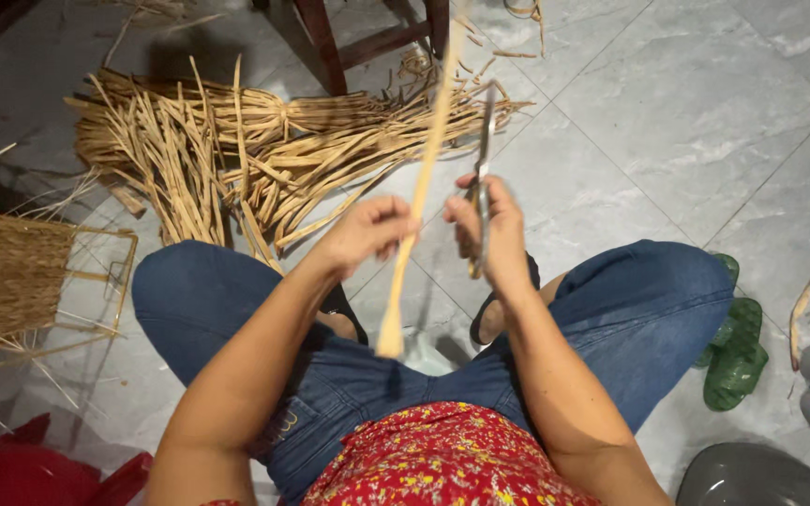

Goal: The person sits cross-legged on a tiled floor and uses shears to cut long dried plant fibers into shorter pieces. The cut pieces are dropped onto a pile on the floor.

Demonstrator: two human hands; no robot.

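Note:
My left hand [365,231] grips a long pale reed strip [427,159] that runs from my lap up past the top of the view. My right hand [491,230] holds a pair of metal scissors [482,178] upright just right of the strip, blades pointing up and close together. The two hands are a few centimetres apart above my knees. I sit on the floor in blue jeans and a red flowered top.
A bundle of dried reed strips [236,150] lies on the grey tiled floor ahead. A woven basket on a wire frame [11,276] stands at left, wooden stool legs [330,42] at the top, green sandals [733,347] at right, red cloth [30,468] at lower left.

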